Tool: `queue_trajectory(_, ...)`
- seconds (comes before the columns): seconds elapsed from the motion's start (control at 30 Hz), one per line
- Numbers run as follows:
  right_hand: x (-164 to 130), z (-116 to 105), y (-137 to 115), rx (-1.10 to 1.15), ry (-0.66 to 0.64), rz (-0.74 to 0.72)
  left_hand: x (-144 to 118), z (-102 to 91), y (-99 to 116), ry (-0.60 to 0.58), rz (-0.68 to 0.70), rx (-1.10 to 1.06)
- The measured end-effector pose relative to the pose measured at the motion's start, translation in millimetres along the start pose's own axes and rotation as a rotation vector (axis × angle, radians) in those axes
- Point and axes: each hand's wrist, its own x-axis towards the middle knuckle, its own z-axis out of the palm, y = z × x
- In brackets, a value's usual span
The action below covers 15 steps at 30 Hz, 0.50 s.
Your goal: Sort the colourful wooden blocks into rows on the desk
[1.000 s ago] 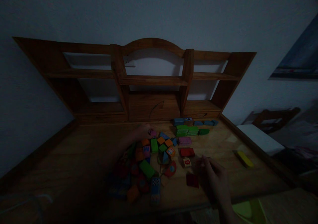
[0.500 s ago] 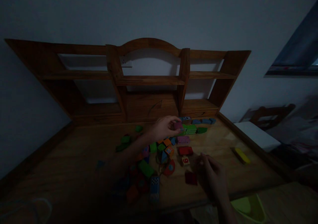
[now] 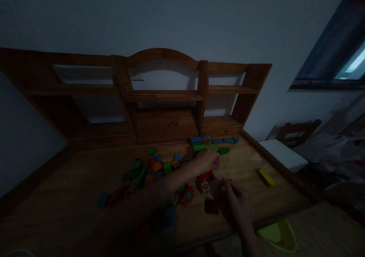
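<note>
My left hand (image 3: 207, 159) reaches over the table with its fingers closed on a purple block (image 3: 217, 162), just in front of the row of green blocks (image 3: 203, 147). The hand hides whatever lies right under it. My right hand (image 3: 236, 193) is low at the right with fingers curled together; the dim light hides whether anything is between them. Nearest to it are a dark red block (image 3: 211, 206) and a pale block with a red number (image 3: 205, 186). A red block (image 3: 205, 175) lies between the two hands.
Mixed coloured blocks, among them a green block (image 3: 167, 168), lie in a heap left of my hands. Blue blocks (image 3: 196, 141) line the back below a wooden shelf (image 3: 164, 95). A yellow block (image 3: 267, 177) lies at the right; a yellow-green tub (image 3: 281, 236) is below the table edge.
My left hand has come down and nearer with the purple block, from beside the green blocks to in front of them. My right hand keeps its pose. The view has turned slightly right.
</note>
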Motion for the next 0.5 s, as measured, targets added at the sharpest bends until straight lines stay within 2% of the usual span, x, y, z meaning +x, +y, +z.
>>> queue_trajectory(0.23,-1,-1,-10,-0.016,-0.013,0.022,-6,15.6,-16,0.017,-0.045,0.014)
queue_trajectory(0.5,-1,-2,-8,-0.009,-0.014,0.023,-5,28.5,-31,0.04,-0.056,-0.049)
